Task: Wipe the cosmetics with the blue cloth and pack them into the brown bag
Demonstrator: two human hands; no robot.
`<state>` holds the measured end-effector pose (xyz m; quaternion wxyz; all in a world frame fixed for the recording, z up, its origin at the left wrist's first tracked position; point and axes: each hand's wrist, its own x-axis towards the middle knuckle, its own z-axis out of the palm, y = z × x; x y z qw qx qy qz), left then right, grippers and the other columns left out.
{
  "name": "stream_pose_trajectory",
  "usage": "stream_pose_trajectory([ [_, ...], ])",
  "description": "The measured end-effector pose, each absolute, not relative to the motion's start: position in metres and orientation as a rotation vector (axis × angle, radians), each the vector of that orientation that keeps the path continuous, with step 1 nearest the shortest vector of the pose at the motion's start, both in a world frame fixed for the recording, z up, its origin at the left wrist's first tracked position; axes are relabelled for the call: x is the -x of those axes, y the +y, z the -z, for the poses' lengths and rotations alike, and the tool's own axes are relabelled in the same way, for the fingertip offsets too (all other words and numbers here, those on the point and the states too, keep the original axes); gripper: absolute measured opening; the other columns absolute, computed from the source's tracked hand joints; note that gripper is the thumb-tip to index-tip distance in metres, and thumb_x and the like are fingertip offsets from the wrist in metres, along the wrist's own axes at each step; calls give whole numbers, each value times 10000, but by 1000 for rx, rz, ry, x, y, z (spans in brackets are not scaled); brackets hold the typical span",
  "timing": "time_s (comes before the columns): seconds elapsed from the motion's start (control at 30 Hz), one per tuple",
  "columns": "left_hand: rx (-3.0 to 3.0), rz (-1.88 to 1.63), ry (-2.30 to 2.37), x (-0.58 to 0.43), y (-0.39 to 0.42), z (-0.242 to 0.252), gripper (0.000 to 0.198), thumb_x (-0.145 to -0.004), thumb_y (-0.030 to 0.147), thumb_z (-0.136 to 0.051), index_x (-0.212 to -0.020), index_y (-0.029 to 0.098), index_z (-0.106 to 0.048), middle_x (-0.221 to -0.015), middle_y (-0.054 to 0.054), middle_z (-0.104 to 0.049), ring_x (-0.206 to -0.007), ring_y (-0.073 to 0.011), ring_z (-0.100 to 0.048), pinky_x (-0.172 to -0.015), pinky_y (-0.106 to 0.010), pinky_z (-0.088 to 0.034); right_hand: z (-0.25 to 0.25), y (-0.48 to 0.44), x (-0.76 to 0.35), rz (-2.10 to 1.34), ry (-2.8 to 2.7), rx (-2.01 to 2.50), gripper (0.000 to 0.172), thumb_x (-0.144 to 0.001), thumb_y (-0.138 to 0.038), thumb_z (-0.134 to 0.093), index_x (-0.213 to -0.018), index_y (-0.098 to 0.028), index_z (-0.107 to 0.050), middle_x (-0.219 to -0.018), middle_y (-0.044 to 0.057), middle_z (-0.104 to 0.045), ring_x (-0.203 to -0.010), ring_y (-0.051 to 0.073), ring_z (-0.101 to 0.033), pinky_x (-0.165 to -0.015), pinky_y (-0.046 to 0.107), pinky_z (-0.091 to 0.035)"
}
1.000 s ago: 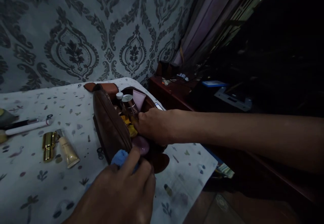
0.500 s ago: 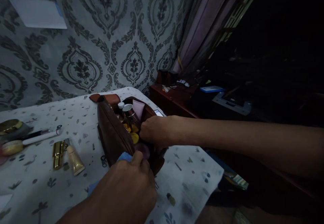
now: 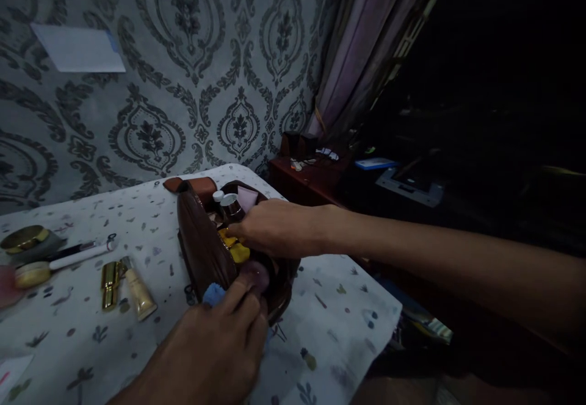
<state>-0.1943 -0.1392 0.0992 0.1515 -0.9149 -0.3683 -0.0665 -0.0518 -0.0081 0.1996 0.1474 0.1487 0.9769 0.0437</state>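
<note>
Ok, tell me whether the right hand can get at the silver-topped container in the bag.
Probably yes: the brown bag is open, and the right hand is at its mouth, close beside the silver-topped container, whose top shows uncovered.

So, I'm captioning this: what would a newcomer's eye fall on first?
Probably the open dark-brown leather-like bag in the middle, with the right hand at its mouth by bright yellow items and the left hand at its near end. Behind it rises grey wallpaper with large dark ornate motifs. Left of the bag, a shiny gold cylindrical container is beside a small beige tube on the white printed tablecloth.
</note>
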Motion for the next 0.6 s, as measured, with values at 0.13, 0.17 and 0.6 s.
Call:
stream_pose_trajectory([
  [0.13,2653,199,-1090,196,-141,-98,380,-918,123,-436,-1239,177,-632,-1215,-127,-679,-1263,-255,-532,-674,-261,-554,-180,-4,58,-224,2842,-459,411,-920,-100,-501,-1332,-93,-509,-867,126,-724,-860,245,-704,-667,305,-469],
  [0.17,2649,198,-1088,196,-142,-99,374,-919,131,-444,-1238,177,-634,-1215,-126,-682,-1260,-255,-540,-662,-257,-551,-175,-3,60,-265,2829,-505,421,-911,-95,-509,-1331,-72,-497,-876,142,-723,-877,257,-707,-679,316,-484],
  [0.6,2522,335,-987,195,-143,-100,323,-938,139,-419,-1150,120,-663,-1151,-111,-732,-1198,-253,-603,-482,-255,-507,-168,1,63,-244,2765,-552,253,-899,-71,-507,-1125,-45,-618,-934,184,-733,-905,239,-716,-719,289,-510],
])
